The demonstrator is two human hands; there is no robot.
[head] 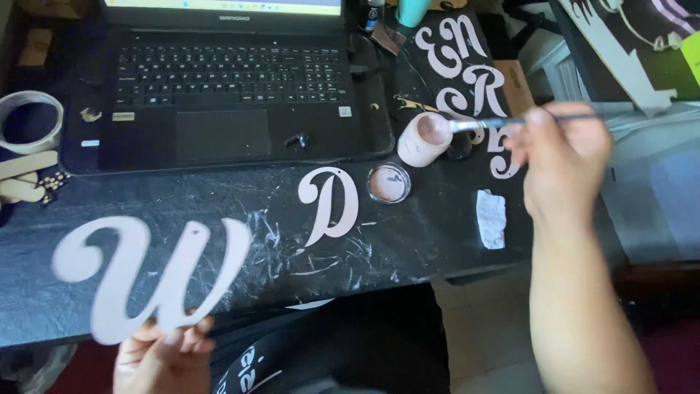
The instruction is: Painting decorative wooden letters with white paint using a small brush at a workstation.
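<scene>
My left hand (pixel 164 352) grips the bottom edge of a large pale pink cut-out letter (pixel 149 273), held over the near edge of the black table (pixel 219 193). My right hand (pixel 560 157) holds a thin paintbrush (pixel 503 122) with its tip at the mouth of a small pink paint jar (pixel 425 138). The jar's lid (pixel 389 182) lies open-side up beside it. A smaller white cut-out letter (pixel 329 203) lies flat on the table between the two hands.
An open black laptop (pixel 219 87) fills the far side of the table. Several white cut-out letters (pixel 467 73) lie at the far right. A tape roll (pixel 30 120) and wooden sticks (pixel 25 175) are at the left; a crumpled white scrap (pixel 491 217) lies near my right wrist.
</scene>
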